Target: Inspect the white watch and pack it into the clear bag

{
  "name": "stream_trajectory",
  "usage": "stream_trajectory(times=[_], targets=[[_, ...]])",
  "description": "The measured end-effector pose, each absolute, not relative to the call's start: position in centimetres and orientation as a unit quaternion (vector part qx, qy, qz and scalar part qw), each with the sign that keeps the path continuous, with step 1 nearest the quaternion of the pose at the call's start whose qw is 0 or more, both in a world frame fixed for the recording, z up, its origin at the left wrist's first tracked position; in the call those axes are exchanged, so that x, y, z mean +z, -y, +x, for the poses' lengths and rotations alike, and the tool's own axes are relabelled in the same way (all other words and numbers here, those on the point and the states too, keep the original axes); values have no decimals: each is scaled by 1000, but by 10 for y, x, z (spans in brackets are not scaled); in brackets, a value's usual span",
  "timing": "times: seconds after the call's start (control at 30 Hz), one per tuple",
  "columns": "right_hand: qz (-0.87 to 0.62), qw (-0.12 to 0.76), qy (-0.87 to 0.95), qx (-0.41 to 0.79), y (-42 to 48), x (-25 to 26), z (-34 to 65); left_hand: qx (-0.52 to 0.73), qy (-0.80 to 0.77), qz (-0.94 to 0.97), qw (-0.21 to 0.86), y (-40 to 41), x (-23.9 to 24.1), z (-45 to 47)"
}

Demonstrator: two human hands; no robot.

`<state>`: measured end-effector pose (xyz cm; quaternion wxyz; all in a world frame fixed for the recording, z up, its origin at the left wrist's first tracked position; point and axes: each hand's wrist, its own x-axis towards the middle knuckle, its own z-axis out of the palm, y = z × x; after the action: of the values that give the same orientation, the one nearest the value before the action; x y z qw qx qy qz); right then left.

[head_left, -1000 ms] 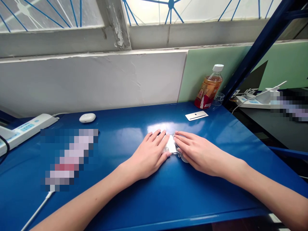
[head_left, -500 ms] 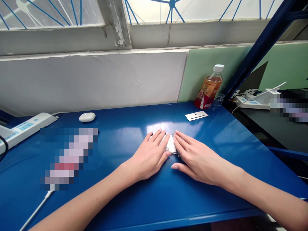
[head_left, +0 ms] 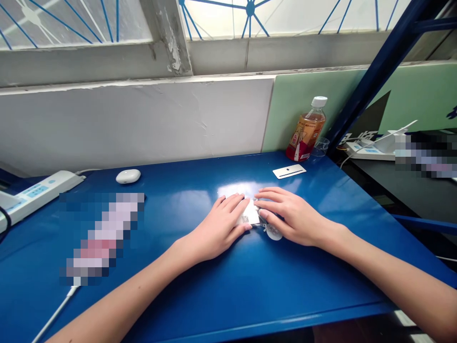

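A small white piece with a square printed code lies on the blue desk between my hands. My left hand lies flat over its left part, fingers stretched out. My right hand is at its right edge, fingers extended and slightly apart, fingertips touching it or just above it. By the lower right corner a pale, round, see-through tag shows partly from under my right hand, with a small metal-looking link beside it. What lies beneath my palms is hidden.
Behind my right hand lie a white card and a drink bottle with a white cap. On the left are a white earphone case, a power strip and a blurred-out object with a white cable. A blue metal post rises at right.
My right hand has lifted its thumb side and shifted slightly up and right, its thumb drawing in towards the fingers. More of the white piece and the round tag now show. My left hand stays put.
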<state>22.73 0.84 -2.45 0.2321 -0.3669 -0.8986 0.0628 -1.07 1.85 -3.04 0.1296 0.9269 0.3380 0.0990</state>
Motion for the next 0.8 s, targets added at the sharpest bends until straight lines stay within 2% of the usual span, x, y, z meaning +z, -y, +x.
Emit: stream_trajectory(times=[0.17,0.47,0.7,0.8], targets=[[-362,266,891,58,-25,-25,244,148,-326,923,144,-21,-31,-13],[-309,386,810,317,-31,-14,250,209,-257,907,261,-16,-20,-10],[-353,483,711,368,-31,-3,251,334,-274,854,291,-12,-19,-10],[-383,483,679,398,-31,-1,250,360,-305,831,296,-12,-20,-8]])
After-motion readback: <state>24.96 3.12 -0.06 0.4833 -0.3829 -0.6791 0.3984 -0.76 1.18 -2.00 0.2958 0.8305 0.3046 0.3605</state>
